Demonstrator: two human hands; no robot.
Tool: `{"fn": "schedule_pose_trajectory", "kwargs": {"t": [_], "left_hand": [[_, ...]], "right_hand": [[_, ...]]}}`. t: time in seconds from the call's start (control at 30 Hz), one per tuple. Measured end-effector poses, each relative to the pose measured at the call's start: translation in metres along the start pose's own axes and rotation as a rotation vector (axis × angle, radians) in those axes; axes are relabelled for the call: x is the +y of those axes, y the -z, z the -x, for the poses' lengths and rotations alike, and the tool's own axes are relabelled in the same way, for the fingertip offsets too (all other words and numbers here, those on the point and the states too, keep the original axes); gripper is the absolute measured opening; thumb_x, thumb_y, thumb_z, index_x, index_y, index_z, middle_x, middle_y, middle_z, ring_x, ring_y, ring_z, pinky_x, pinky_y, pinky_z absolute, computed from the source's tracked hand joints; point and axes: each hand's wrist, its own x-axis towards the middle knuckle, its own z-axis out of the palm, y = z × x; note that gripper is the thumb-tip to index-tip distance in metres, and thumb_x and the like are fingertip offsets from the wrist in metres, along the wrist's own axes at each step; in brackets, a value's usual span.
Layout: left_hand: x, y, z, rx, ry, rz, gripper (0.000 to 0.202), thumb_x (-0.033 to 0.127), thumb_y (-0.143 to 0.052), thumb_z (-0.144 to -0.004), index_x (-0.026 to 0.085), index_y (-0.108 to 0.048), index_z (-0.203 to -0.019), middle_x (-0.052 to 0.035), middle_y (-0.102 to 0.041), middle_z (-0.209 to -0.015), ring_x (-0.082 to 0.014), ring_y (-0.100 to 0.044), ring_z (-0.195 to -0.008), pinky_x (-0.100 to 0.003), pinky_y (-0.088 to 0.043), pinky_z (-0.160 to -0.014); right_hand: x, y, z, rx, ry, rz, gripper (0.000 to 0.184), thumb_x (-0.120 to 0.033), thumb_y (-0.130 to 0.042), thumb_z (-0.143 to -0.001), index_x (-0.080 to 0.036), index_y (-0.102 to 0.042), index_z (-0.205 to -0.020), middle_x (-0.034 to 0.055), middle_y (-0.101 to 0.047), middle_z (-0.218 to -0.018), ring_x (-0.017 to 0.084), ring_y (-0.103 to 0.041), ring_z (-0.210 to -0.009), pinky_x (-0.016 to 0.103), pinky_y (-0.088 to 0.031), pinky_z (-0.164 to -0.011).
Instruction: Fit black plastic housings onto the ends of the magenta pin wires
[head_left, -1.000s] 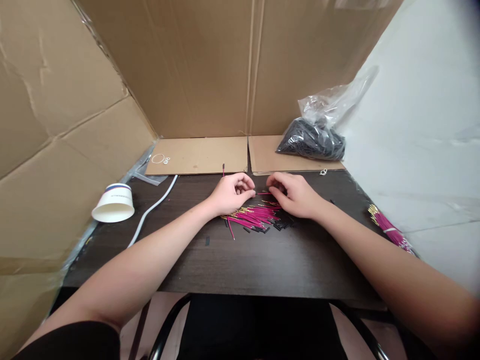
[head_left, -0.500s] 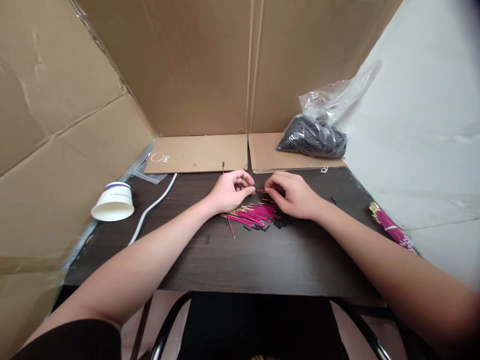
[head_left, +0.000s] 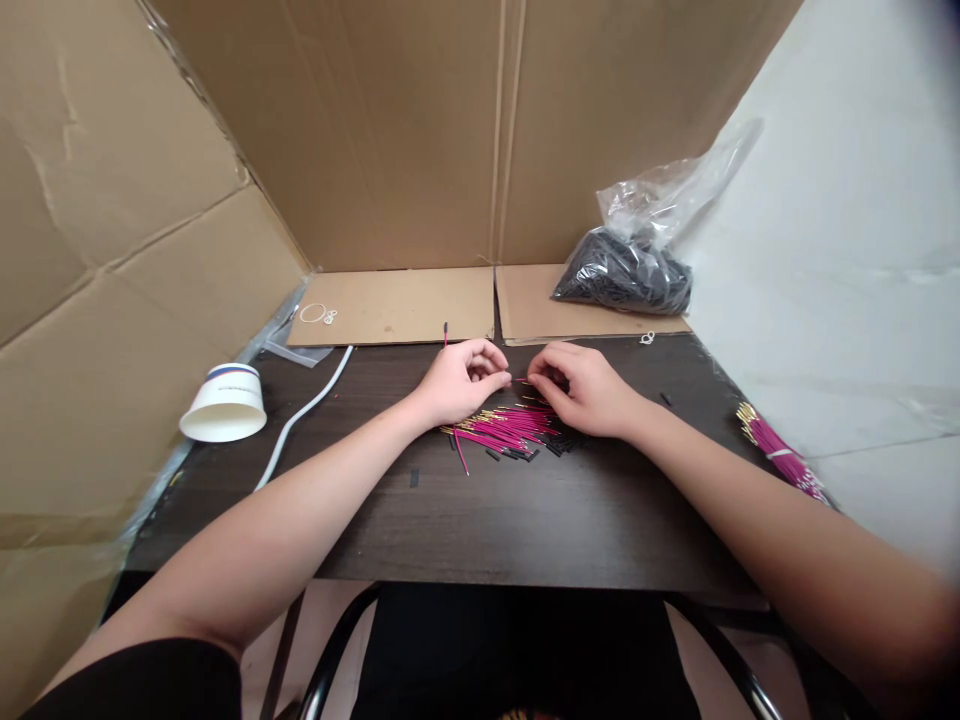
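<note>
My left hand (head_left: 463, 383) and my right hand (head_left: 583, 390) face each other just beyond a pile of pink wires (head_left: 506, 428) with gold-coloured ends. In a thumb-and-finger pinch, my right hand holds a pink wire (head_left: 521, 380), whose short end points at my left fingertips. My left thumb and finger are also pressed together; what lies between them is too small to make out. Behind my left hand a wire with a black tip (head_left: 445, 329) sticks up, its lower part hidden. Short black sleeves (head_left: 556, 447) lie along the pile's near right side.
A clear bag of black pieces (head_left: 626, 275) rests on cardboard at the back right. On the left are a tipped paper cup (head_left: 223, 405) and a grey cable (head_left: 300, 415). A tied bundle of pink wires (head_left: 780, 455) lies at the right edge. Cardboard walls (head_left: 375, 130) enclose the table.
</note>
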Motion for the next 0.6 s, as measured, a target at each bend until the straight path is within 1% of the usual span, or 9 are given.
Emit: {"fn": "schedule_pose_trajectory", "kwargs": {"t": [0.1,0.2,0.3,0.37,0.43,0.5,0.6], "left_hand": [[0.001,0.004,-0.001,0.004,-0.002,0.077,0.023,0.029,-0.080,-0.090,0.015,-0.069,-0.104,-0.0105,-0.082,-0.089,-0.0189,-0.075,-0.079,-0.034,-0.056,-0.075],[0.004,0.008,-0.001,-0.006,0.000,0.150,0.025,0.029,-0.080,-0.087,0.015,-0.070,-0.106,-0.0117,-0.083,-0.093,-0.0184,-0.073,-0.078,-0.034,-0.056,-0.074],[0.006,0.007,0.000,-0.008,-0.019,0.086,0.020,0.028,-0.082,-0.084,0.015,-0.074,-0.097,-0.0104,-0.083,-0.092,-0.0184,-0.072,-0.079,-0.034,-0.056,-0.075],[0.009,0.004,0.002,-0.018,-0.024,0.009,0.017,0.031,-0.083,-0.086,0.015,-0.078,-0.091,-0.0089,-0.081,-0.088,-0.0180,-0.071,-0.077,-0.034,-0.055,-0.075],[0.012,0.001,0.005,-0.033,-0.024,-0.055,0.021,0.037,-0.083,-0.089,0.016,-0.081,-0.088,-0.0075,-0.081,-0.084,-0.0169,-0.067,-0.071,-0.033,-0.053,-0.070],[0.015,-0.003,0.007,-0.044,-0.026,-0.101,0.023,0.040,-0.084,-0.090,0.017,-0.084,-0.089,-0.0063,-0.080,-0.081,-0.0159,-0.063,-0.066,-0.031,-0.050,-0.064],[0.020,-0.005,0.011,-0.060,-0.025,-0.124,0.023,0.041,-0.084,-0.091,0.019,-0.088,-0.094,-0.0053,-0.081,-0.079,-0.0159,-0.062,-0.064,-0.031,-0.049,-0.062]], "right_hand": [[-0.004,0.002,-0.001,0.053,-0.043,-0.026,0.011,-0.022,-0.062,-0.102,-0.020,-0.067,-0.093,0.0052,-0.066,-0.086,0.020,-0.058,-0.077,0.035,-0.045,-0.073],[-0.007,0.003,-0.002,0.112,-0.169,-0.117,0.016,-0.030,-0.062,-0.105,-0.021,-0.068,-0.094,0.0042,-0.065,-0.083,0.019,-0.056,-0.075,0.035,-0.044,-0.072],[-0.009,0.000,-0.003,0.130,-0.319,-0.306,0.026,-0.044,-0.062,-0.107,-0.021,-0.068,-0.098,0.0035,-0.067,-0.084,0.019,-0.057,-0.074,0.035,-0.045,-0.071],[-0.010,-0.004,-0.003,0.128,-0.379,-0.446,0.033,-0.053,-0.064,-0.106,-0.021,-0.067,-0.098,0.0027,-0.067,-0.083,0.018,-0.058,-0.074,0.035,-0.046,-0.071],[-0.012,-0.008,-0.003,0.112,-0.402,-0.559,0.039,-0.060,-0.066,-0.104,-0.022,-0.064,-0.098,0.0017,-0.067,-0.080,0.018,-0.059,-0.073,0.034,-0.047,-0.071],[-0.014,-0.011,-0.003,0.084,-0.408,-0.640,0.042,-0.064,-0.067,-0.103,-0.022,-0.063,-0.098,0.0012,-0.067,-0.079,0.017,-0.058,-0.071,0.033,-0.048,-0.069],[-0.017,-0.013,-0.004,0.053,-0.407,-0.701,0.045,-0.066,-0.069,-0.102,-0.022,-0.062,-0.098,0.0011,-0.069,-0.078,0.015,-0.056,-0.066,0.032,-0.047,-0.066]]}}
